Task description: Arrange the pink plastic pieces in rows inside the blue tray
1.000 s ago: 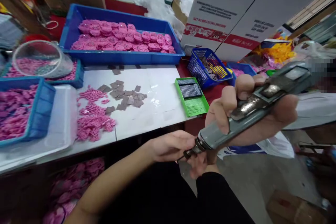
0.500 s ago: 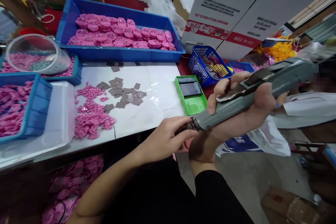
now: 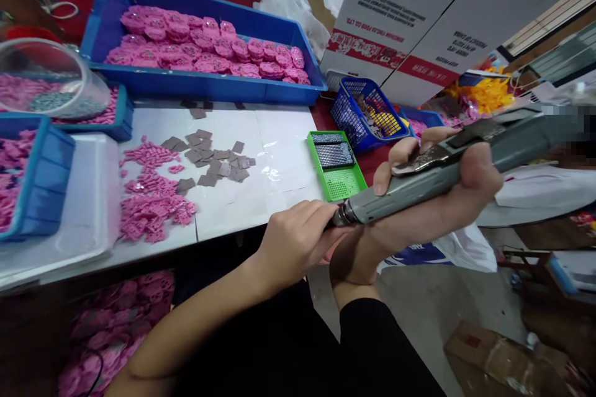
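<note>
Grasping fingers, right: the right hand [image 3: 428, 216] is closed around the body of the grey hand tool [image 3: 426, 185], its fingers lying beside the metal lever [image 3: 421, 160].
Left fingers: the left hand [image 3: 291, 237] is bent about the narrow nose of the tool; whether it keeps something beneath (the place is hidden), I cannot tell.
Grey hand tool: it points with its nose to the left hand, and from this hand its body goes out between 2 and 3 o'clock, tilted.
Green tray [image 3: 345, 183]: from the left hand between 1 and 2 o'clock, near, at the table [image 3: 284, 155] edge, dark small parts in its farther section.
Blue basket [image 3: 347, 115]: just behind the green tray, same direction.
Grey squares [image 3: 216, 161]: between 10 and 11 o'clock, scattered flat.
Small pink pieces [image 3: 156, 201]: between 9 and 10 o'clock, in loose heaps.
Long blue tray [image 3: 209, 85]: 11 o'clock, farther away, with rows of pink rounded parts [image 3: 205, 43].
White carton [image 3: 395, 22]: about 1 o'clock, the print upside down.
Brown box [image 3: 498, 356]: 4 o'clock, on the floor.
</note>
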`<state>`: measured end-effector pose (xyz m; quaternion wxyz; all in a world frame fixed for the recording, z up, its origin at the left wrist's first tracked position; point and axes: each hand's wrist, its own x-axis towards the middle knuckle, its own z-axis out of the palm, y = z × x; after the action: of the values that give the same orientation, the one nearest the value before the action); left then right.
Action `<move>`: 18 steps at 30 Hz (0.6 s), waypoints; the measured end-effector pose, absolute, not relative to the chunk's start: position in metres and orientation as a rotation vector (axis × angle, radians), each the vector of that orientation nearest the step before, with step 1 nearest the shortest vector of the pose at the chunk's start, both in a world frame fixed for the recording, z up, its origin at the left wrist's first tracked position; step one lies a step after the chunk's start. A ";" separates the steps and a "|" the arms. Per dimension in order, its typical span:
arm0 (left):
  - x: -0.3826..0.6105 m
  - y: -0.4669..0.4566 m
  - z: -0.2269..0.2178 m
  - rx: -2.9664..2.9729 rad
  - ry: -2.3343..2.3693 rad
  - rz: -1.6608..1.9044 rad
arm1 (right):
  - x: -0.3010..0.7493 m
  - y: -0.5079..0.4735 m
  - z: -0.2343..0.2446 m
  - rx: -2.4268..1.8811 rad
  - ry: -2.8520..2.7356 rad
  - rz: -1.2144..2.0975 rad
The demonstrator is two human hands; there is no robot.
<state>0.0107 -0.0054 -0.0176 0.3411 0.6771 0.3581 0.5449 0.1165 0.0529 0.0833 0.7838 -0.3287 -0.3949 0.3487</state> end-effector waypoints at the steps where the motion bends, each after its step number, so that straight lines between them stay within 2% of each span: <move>1: 0.010 -0.006 -0.015 1.739 0.932 1.386 | 0.118 0.053 0.084 -0.692 -0.865 0.757; 3: 0.010 -0.005 -0.012 1.546 0.745 1.173 | 0.126 0.054 0.086 -0.648 -0.899 0.827; 7: 0.014 0.000 -0.017 0.899 0.014 0.500 | 0.147 0.059 0.087 -0.566 -1.008 1.124; 9: 0.017 0.002 -0.022 0.746 -0.180 0.386 | 0.151 0.059 0.089 -0.542 -1.036 1.183; 11: 0.017 0.002 -0.025 0.793 -0.101 0.478 | 0.146 0.055 0.092 -0.562 -1.004 1.141; 15: 0.005 -0.005 -0.016 1.152 0.550 1.014 | 0.121 0.045 0.094 -0.722 -0.858 0.858; 18: -0.001 -0.008 -0.008 1.470 0.810 1.294 | 0.109 0.042 0.091 -0.817 -0.872 0.707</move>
<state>-0.0011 -0.0077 -0.0080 0.4892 0.6049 0.3335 0.5326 0.1089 0.0423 0.0912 0.7684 -0.3765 -0.4020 0.3258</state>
